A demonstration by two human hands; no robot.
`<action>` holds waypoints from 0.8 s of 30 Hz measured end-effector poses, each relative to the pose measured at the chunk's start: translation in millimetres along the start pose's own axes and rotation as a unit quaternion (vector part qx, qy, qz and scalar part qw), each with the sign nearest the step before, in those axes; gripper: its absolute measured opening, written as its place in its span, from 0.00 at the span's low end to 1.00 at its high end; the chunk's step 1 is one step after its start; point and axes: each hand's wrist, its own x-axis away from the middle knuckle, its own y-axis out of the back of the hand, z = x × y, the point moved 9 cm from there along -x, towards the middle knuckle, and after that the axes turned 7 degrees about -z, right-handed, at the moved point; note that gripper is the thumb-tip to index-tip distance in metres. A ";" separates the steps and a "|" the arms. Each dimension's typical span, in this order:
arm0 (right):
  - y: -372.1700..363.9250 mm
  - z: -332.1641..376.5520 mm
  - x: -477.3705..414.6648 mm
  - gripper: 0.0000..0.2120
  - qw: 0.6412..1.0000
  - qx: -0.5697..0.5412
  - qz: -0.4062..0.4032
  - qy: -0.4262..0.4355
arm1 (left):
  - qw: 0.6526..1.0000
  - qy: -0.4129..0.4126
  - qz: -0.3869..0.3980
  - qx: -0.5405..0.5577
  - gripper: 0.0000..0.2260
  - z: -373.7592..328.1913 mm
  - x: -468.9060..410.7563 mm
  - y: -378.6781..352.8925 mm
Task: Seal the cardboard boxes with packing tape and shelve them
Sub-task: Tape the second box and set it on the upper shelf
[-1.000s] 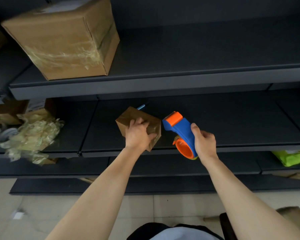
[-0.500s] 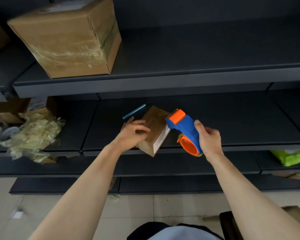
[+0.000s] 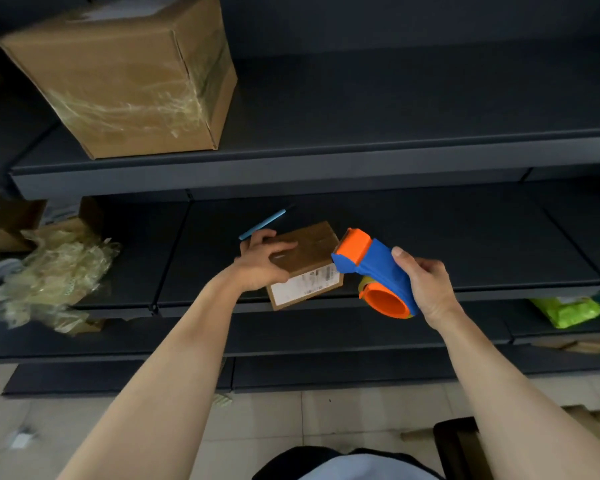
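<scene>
A small cardboard box with a white label on its near side sits at the front edge of the middle shelf. My left hand grips the box's left end, thumb on top. My right hand holds a blue and orange tape dispenser by its handle, its orange head touching the box's right side. A large taped cardboard box stands on the upper shelf at the left.
A thin blue pen lies on the middle shelf behind the small box. Crumpled clear tape and plastic piles up at the left with an open box. A green packet lies lower right. Tiled floor below.
My left hand turned the small box so its labelled side now faces me and its top lies flat. The tape dispenser moved in against the box's right side.
</scene>
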 end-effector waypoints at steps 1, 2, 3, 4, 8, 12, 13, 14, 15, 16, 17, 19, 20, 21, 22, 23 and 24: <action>2.8 -0.1 -0.6 0.20 1.000 -0.007 0.001 -0.003 | 1.000 -0.004 0.010 0.008 0.29 -0.8 -1.7 1.4; 5.0 0.2 -1.2 0.20 1.000 -0.011 0.004 -0.005 | 1.000 -0.008 0.016 0.017 0.29 -2.2 -3.6 3.1; 6.2 0.6 -1.4 0.19 1.000 -0.012 0.009 -0.005 | 0.999 -0.013 0.019 0.025 0.28 -3.5 -5.7 4.6; 6.4 1.2 -1.2 0.19 1.000 -0.011 0.016 -0.004 | 0.999 -0.018 0.020 0.030 0.29 -4.7 -7.8 6.1; -1.1 3.2 1.7 0.21 0.999 0.006 0.047 0.000 | 0.998 -0.024 0.004 0.056 0.30 -8.6 -9.0 8.9; -8.7 3.2 3.6 0.21 0.999 0.008 0.051 0.000 | 0.992 -0.015 -0.029 0.118 0.25 -11.2 -3.4 9.6; -9.8 3.0 4.0 0.20 0.999 0.005 0.051 -0.001 | 0.990 -0.020 -0.076 0.121 0.24 -11.6 -1.3 16.5; -10.3 2.8 4.1 0.19 0.999 0.000 0.049 -0.001 | 0.982 -0.030 -0.145 0.119 0.22 -13.8 3.6 27.0; -10.3 2.8 3.9 0.19 0.999 -0.006 0.045 -0.001 | 0.967 -0.044 -0.220 0.124 0.19 -17.4 11.0 38.2; -10.2 2.9 3.7 0.19 0.999 -0.014 0.042 -0.002 | 0.950 -0.050 -0.272 0.145 0.17 -21.2 19.2 45.1; -10.6 3.0 3.8 0.19 0.999 -0.023 0.040 -0.003 | 0.941 -0.051 -0.282 0.180 0.13 -25.7 24.2 44.7; -12.8 3.8 4.9 0.19 0.998 -0.041 0.040 -0.006 | 0.946 -0.028 -0.195 0.256 0.05 -36.3 24.5 23.9; -14.1 4.6 5.4 0.19 0.998 -0.048 0.041 -0.007 | 0.952 -0.008 -0.127 0.277 0.08 -43.1 23.9 8.2; -15.4 5.8 6.1 0.20 0.998 -0.053 0.043 -0.006 | 0.951 0.016 -0.061 0.303 0.13 -47.4 23.8 -7.8; -16.8 7.5 7.1 0.22 0.997 -0.057 0.046 -0.005 | 0.938 0.038 -0.007 0.344 0.15 -50.5 24.9 -21.2; -18.3 9.7 8.1 0.24 0.997 -0.061 0.050 -0.001 | 0.917 0.061 0.025 0.394 0.15 -52.2 26.1 -30.3; -19.2 12.2 8.8 0.26 0.997 -0.065 0.052 0.003 | 0.895 0.083 0.038 0.438 0.15 -52.3 26.8 -36.5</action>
